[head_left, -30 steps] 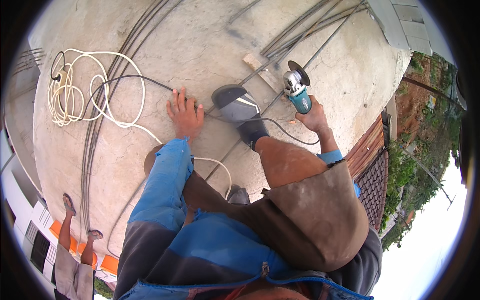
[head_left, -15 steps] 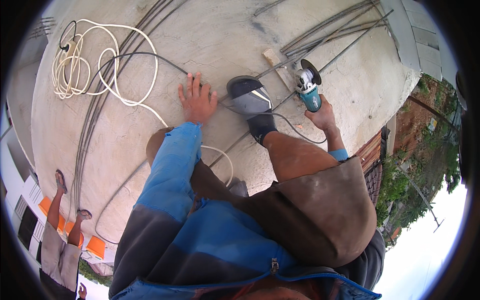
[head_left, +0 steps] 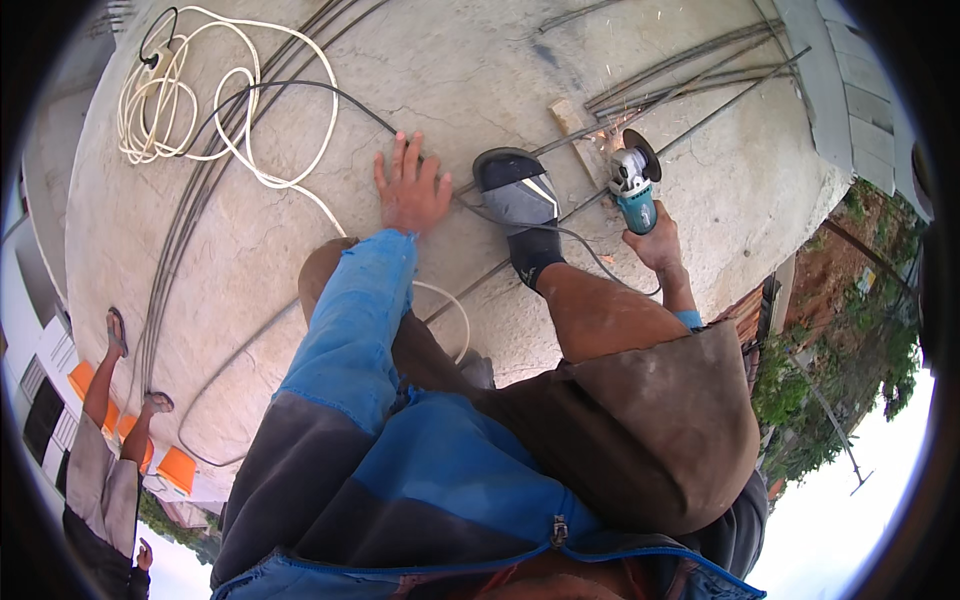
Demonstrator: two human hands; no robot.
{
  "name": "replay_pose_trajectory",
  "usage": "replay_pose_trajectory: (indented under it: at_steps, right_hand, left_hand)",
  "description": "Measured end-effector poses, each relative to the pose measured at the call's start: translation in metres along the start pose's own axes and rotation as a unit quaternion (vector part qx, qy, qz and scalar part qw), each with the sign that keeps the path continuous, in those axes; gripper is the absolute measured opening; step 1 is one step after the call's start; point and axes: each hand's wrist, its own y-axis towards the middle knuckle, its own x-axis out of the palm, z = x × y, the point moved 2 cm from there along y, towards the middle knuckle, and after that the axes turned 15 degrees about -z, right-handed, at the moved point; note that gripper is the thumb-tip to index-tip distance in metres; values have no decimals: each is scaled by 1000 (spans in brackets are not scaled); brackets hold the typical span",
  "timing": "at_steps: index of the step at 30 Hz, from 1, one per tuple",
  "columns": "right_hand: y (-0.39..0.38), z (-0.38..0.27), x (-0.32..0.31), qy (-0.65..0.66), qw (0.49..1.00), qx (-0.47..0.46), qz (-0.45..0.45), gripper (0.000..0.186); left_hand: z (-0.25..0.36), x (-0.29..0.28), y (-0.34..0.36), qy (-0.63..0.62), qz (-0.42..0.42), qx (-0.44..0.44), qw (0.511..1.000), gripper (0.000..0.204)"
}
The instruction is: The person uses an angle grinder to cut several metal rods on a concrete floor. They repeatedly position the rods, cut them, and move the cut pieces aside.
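My right hand [head_left: 657, 243] grips a teal angle grinder [head_left: 635, 205] by its body. Its dark disc [head_left: 642, 154] stands close to a thin metal rod [head_left: 690, 132], and orange sparks fly out beyond it. Whether disc and rod touch is hard to see. My left hand [head_left: 414, 190] lies flat on the concrete, fingers spread, over a black power cord [head_left: 365, 108]. Between the hands, my foot in a dark shoe [head_left: 515, 190] stands across the rod. A short wooden block [head_left: 578, 135] lies under the rods, just beyond the grinder.
Several more rods [head_left: 690, 72] lie at the far right, and a long bundle of them [head_left: 180, 240] runs along the left. A white extension cord [head_left: 285, 183] is coiled at the far left. Another person's feet [head_left: 117, 332] and orange objects [head_left: 177, 468] are at the lower left.
Sparks now spray from beside the grinder's disc; none showed before. The whole scene has shifted slightly with my head. My left hand stays flat, my right keeps its grip.
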Motion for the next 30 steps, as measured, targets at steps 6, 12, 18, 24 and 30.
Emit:
replay_pose_trajectory:
  at_steps: [6,12,18,24,30]
  right_hand:
    - [0,4,2,1,1000,-14,11,60]
    - [2,9,7,-3,999,-23,23,58]
    - [4,13,9,-15,999,-23,25,60]
    - [6,14,9,-26,999,-14,20,59]
    - [4,15,8,-35,999,-9,20,60]
  left_hand:
    - [-2,6,1,3,11,2,1000,35]
    - [0,1,0,11,8,5,1000,34]
    - [3,-3,-2,0,13,6,1000,34]
    - [1,-2,-3,-3,20,10,1000,33]
    - [0,0,-2,-1,15,15,1000,34]
